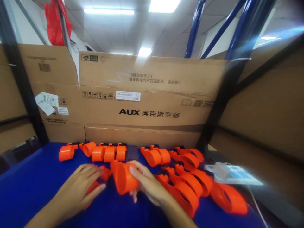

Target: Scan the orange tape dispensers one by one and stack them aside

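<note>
My right hand (148, 183) grips an orange plastic tape-dispenser part (123, 177), a rounded shell tilted with its wide end toward me, just above the blue table (30, 183). My left hand (79, 188) lies flat with fingers spread on another orange piece (104, 173), pressing it against the table; most of that piece is hidden under the palm. The two hands are close together at the front middle of the table.
A row of orange dispenser parts (104, 152) lines the back of the table, and several more (187, 183) are heaped at the right. A dark flat block (132, 152) sits in the row. Cardboard boxes (147, 104) wall the back. A white device with cable (222, 171) lies at right.
</note>
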### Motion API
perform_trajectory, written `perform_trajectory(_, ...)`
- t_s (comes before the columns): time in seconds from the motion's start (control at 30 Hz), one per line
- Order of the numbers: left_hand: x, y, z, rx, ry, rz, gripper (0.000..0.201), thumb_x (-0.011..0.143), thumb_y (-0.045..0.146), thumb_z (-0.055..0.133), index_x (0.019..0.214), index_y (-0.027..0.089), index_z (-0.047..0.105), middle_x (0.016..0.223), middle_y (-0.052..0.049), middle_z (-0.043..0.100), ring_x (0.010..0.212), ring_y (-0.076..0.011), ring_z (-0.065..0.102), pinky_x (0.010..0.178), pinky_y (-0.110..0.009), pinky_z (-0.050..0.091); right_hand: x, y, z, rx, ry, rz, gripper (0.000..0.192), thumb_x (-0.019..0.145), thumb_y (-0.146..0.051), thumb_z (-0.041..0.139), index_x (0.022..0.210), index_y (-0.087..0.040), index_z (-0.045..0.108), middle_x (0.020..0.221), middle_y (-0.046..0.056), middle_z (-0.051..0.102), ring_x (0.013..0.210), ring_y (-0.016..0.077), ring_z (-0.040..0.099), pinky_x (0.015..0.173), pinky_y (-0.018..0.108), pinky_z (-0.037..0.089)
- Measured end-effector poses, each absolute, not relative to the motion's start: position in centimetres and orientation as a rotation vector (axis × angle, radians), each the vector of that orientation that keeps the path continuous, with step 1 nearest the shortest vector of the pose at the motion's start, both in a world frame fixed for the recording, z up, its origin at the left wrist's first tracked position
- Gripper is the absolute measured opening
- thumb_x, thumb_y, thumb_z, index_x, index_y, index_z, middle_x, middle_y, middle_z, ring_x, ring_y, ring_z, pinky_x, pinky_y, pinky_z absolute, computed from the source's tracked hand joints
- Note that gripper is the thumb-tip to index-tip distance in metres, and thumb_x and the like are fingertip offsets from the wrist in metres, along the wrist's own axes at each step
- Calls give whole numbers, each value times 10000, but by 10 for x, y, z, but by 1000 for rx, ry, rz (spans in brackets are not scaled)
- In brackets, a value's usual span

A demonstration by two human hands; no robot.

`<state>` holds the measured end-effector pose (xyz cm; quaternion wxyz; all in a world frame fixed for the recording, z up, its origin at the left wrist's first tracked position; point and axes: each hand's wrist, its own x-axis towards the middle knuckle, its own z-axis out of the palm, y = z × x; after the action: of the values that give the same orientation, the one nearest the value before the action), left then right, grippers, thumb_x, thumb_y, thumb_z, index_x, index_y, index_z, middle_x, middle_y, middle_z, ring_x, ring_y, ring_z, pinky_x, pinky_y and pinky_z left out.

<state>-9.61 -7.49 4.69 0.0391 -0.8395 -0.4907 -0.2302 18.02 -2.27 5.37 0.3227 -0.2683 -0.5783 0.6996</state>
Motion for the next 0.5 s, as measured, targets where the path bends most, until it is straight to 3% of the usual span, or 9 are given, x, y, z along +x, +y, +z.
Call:
perform_trajectory(0.13, -121, -77, 25, -2463, -1544, -567, 279, 940, 421, 493, 1059, 338, 732, 1117, -44, 720, 942, -254, 671, 887, -417, 467, 157, -32, 52, -668, -1524, 1947, 519, 832, -545, 685, 1191, -210, 516, 870, 9, 625, 680, 144, 679, 542, 251, 588)
perform_trajectory(0.27, -136, -74, 14, -2339, -1600, -567, 298, 942, 444, 477, 994, 317, 742, 1040, -52, 727, 860, -241, 679, 831, -392, 476, 137, -39, 44, -732, -1543, 1913, 539, 788, -504, 744, 1196, -230, 525, 998, 26, 614, 817, 164, 687, 601, 272, 620)
perform_trajectory(0.37, -152, -68, 12, -2304, -1632, -542, 329, 940, 455, 460, 952, 286, 743, 966, -67, 729, 850, -253, 672, 818, -394, 480, 122, -39, 41, -837, -1691, 1846, 517, 803, -536, 710, 1169, -220, 527, 865, -4, 619, 676, 134, 666, 495, 244, 597)
perform_trajectory(0.5, -173, -63, 8, -2258, -1611, -568, 375, 950, 428, 424, 921, 249, 753, 953, -83, 732, 880, -256, 662, 848, -400, 483, 97, -29, 45, -1023, -1992, 1558, 513, 778, -632, 677, 1050, -212, 561, 709, -31, 618, 414, 95, 557, 286, 178, 435)
